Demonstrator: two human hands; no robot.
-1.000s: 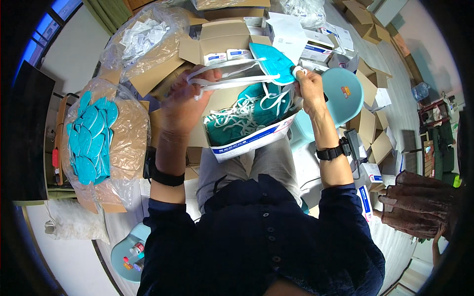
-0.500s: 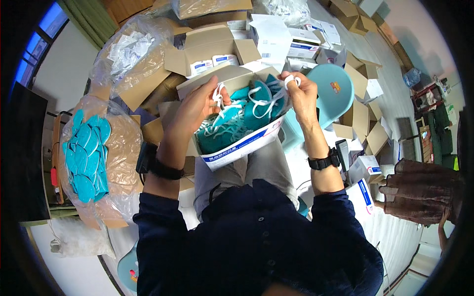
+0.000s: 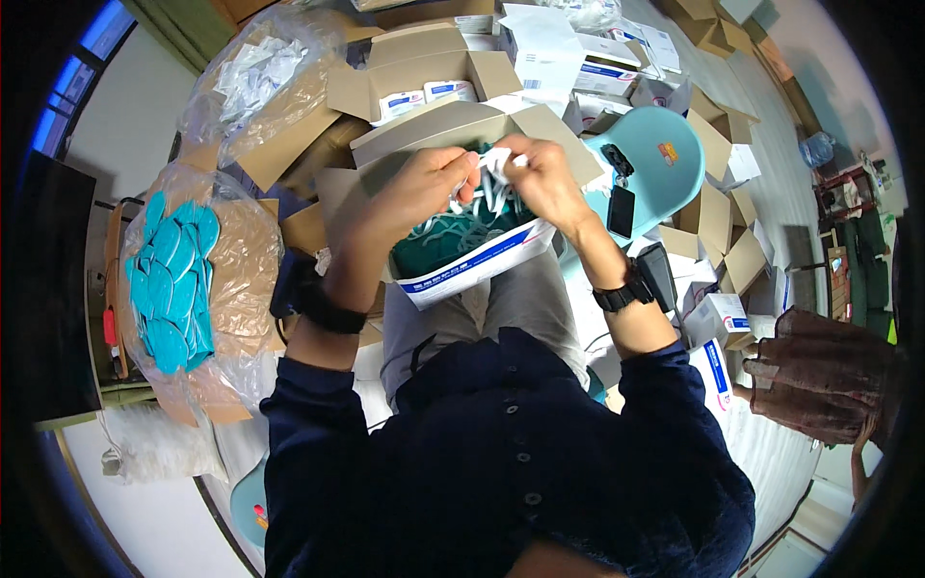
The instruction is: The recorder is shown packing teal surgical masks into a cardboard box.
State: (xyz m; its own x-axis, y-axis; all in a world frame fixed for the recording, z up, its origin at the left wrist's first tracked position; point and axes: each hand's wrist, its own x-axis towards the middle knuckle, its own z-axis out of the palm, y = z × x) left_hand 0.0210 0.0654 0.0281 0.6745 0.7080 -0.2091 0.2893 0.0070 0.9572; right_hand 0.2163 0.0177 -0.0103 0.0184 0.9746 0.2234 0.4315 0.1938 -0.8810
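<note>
On my lap sits an open white box [image 3: 482,262] with a blue stripe, its flaps folded back. Inside lie teal face masks [image 3: 424,252] with a tangle of white straps. Above them, my left hand [image 3: 424,188] pinches white straps [image 3: 495,162] from the left. My right hand [image 3: 549,181] is closed on the same bunch from the right, so the hands almost meet over the box. My fingers partly cover the straps, and I cannot tell how many masks hang from them.
To the left, a plastic-lined carton [image 3: 246,308] bears a pile of teal mask pieces [image 3: 173,289]. A light-blue stool [image 3: 665,144] with a phone [image 3: 621,212] on it stands right. Behind the box, an open carton [image 3: 414,72] holds white packets [image 3: 448,91]. Brown clothing [image 3: 819,376] shows far right.
My hands have come together over the box; they were apart at its two sides. The right hand moved left with the straps. The teal mask lifted at the box's right is now mostly hidden.
</note>
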